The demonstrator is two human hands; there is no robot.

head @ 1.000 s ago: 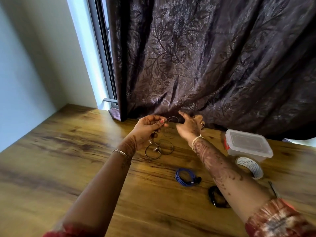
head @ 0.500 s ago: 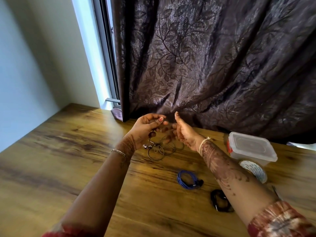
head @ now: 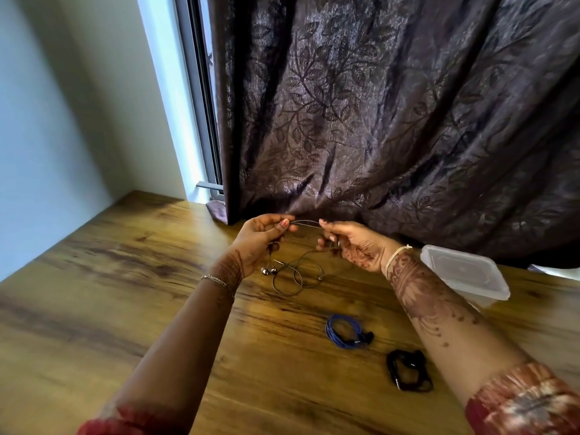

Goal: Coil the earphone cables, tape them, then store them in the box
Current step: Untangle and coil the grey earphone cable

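Observation:
A thin grey earphone cable (head: 296, 279) is stretched between my two hands above the wooden table (head: 94, 302). My left hand (head: 262, 238) pinches one part of it, with the silver earbuds hanging just below the palm. My right hand (head: 354, 243) pinches the cable a short way to the right. Loose loops of the same cable rest on the table under the hands. A coiled blue earphone (head: 345, 332) and a coiled black earphone (head: 408, 370) lie nearer to me on the right. The clear plastic box (head: 467, 277), lid on, stands at the right behind my forearm.
A dark patterned curtain (head: 392, 120) hangs down to the table's far edge right behind my hands. A window frame (head: 201, 105) and a pale wall (head: 56, 120) bound the left side. My right forearm covers the spot beside the box.
My right hand has closed onto the cable and pulled a short length taut away from the left hand. The tape roll beside the box, seen earlier, is now hidden behind my forearm.

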